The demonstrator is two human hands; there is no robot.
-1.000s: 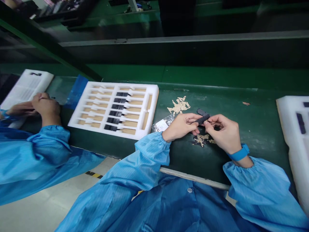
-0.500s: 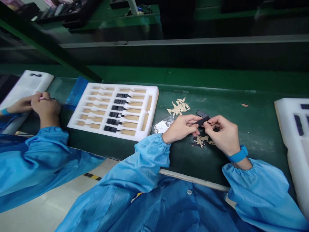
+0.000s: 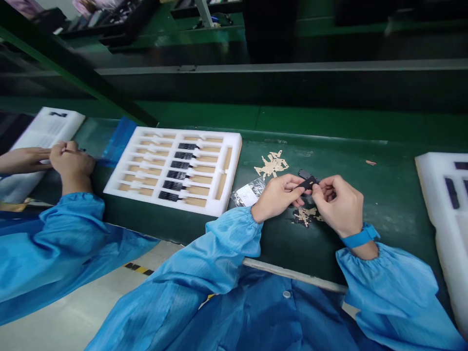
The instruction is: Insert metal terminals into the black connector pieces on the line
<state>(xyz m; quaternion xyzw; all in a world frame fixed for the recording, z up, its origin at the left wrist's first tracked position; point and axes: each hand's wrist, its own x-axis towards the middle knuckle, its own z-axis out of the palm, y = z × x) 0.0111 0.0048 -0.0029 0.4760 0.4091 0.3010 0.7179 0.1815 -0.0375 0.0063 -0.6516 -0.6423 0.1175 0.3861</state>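
My left hand (image 3: 278, 196) is closed around a small flat black part (image 3: 308, 183), holding it by its left end above the table. A little light mark shows on the part's upper face. At its other end, my right hand (image 3: 338, 204) has thumb and forefinger pinched together; whatever lies between them is too small to make out. Just behind the fingers a dark grey flat piece (image 3: 304, 173) is partly hidden. Below the hands lies a small pile of tan and black die-cut pieces (image 3: 305, 216). Tan die-cut pieces (image 3: 271, 164) form a second pile farther back.
Left of my hands are a clear plastic bag (image 3: 248, 194) with a white label and a white foam tray (image 3: 237, 146) holding several black parts. Another foam tray (image 3: 427, 180) stands at the right edge. A co-worker's hands (image 3: 73, 165) are at far left, near a blue sheet (image 3: 119, 141).
The black part has tilted in my left hand, so its flat face with the light mark now shows. My right fingertips have shifted slightly at its end. The view has moved a little.
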